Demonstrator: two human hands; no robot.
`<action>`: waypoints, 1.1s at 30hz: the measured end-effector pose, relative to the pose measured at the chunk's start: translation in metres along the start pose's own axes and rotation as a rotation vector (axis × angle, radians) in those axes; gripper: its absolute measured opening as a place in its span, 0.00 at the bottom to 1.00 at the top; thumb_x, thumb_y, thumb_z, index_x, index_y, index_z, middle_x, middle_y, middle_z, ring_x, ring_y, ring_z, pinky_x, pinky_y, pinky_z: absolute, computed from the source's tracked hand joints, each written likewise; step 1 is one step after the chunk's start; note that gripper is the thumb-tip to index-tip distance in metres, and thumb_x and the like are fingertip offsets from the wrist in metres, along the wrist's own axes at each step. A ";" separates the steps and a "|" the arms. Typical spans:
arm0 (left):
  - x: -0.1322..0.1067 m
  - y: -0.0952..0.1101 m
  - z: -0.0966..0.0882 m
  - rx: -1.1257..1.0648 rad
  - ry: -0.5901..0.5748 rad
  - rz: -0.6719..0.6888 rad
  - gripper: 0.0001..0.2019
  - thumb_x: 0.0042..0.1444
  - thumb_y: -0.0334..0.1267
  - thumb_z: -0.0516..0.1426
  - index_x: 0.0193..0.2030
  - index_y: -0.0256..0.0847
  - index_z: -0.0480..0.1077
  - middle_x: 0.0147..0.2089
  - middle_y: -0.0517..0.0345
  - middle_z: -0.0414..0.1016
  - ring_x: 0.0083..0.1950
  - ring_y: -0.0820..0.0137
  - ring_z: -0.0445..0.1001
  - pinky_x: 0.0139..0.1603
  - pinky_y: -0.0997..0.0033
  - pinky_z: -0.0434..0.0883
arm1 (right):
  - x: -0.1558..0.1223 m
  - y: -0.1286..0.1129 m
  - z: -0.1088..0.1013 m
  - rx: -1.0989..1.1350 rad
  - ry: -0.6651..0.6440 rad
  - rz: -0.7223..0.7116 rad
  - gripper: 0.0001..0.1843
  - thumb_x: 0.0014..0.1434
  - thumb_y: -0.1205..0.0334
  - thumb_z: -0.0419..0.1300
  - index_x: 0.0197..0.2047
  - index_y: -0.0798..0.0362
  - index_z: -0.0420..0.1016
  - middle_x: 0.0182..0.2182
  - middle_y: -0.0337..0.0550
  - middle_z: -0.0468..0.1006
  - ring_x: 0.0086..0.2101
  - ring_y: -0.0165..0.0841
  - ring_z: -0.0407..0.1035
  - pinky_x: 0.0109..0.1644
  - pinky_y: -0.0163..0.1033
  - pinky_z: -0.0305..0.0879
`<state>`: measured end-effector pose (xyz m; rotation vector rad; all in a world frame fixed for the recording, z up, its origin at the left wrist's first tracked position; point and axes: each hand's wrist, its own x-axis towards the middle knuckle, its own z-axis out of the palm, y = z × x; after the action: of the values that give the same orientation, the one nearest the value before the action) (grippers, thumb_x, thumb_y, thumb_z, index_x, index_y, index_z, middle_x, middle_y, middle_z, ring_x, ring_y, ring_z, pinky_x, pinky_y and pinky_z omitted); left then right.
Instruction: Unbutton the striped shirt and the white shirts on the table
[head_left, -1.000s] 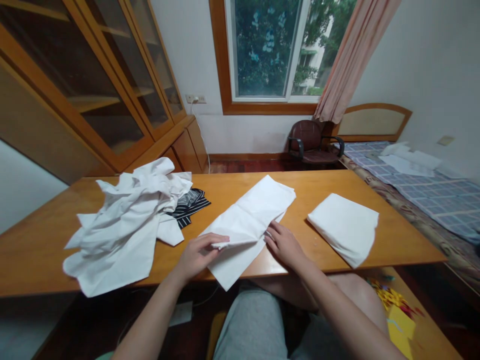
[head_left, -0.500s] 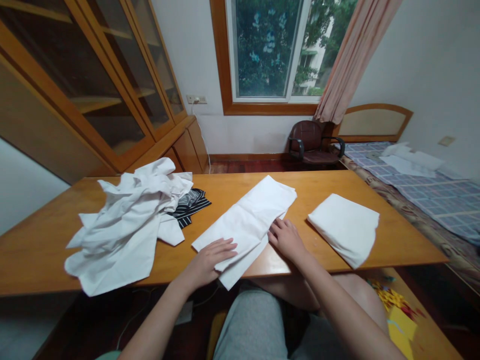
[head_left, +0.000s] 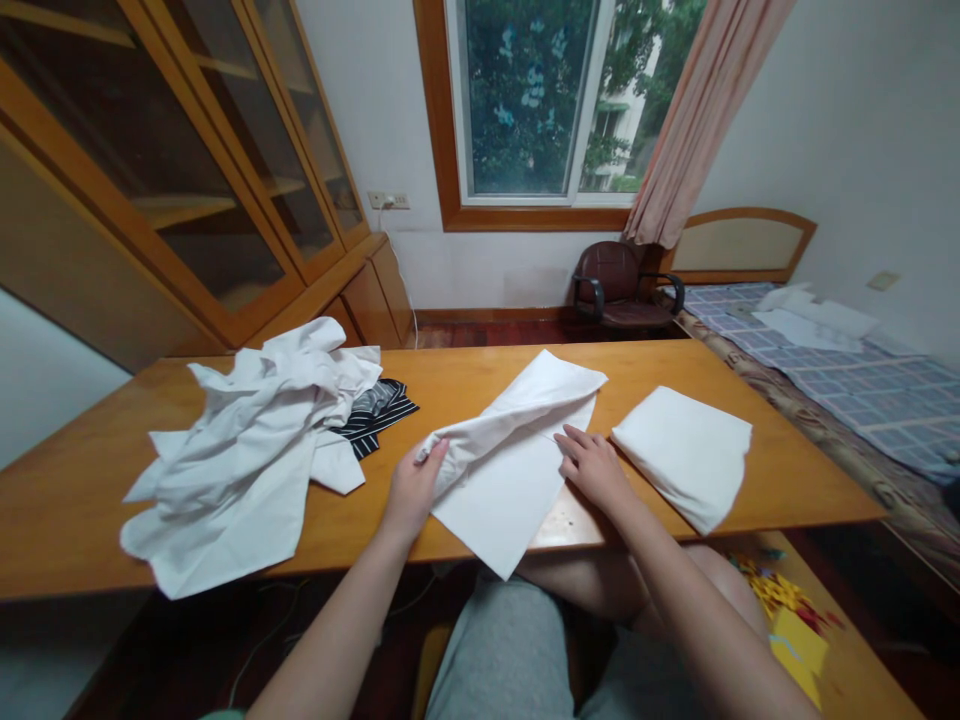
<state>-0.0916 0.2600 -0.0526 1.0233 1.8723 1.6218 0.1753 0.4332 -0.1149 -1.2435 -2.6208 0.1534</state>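
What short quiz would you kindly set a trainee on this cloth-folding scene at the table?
1. True or false: the left hand pinches a raised edge of the middle white cloth in its fingers.
2. What lies on the table just right of the right hand? A) a folded white cloth B) a book C) a cup
3. Fill in: beside the crumpled white pile lies a dark ___ garment.
Key: 1 true; 2 A; 3 striped.
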 end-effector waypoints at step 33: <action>-0.017 -0.066 -0.077 0.220 0.383 0.014 0.23 0.55 0.38 0.60 0.59 0.45 0.71 0.63 0.48 0.71 0.65 0.55 0.69 0.70 0.49 0.61 | -0.003 0.020 0.008 -0.131 0.062 0.014 0.26 0.63 0.68 0.52 0.63 0.54 0.71 0.64 0.48 0.69 0.57 0.46 0.63 0.64 0.49 0.56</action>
<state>-0.1542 0.1969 -0.1029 0.8544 2.3422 1.7452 0.1902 0.4438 -0.1272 -1.2862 -2.6055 -0.0556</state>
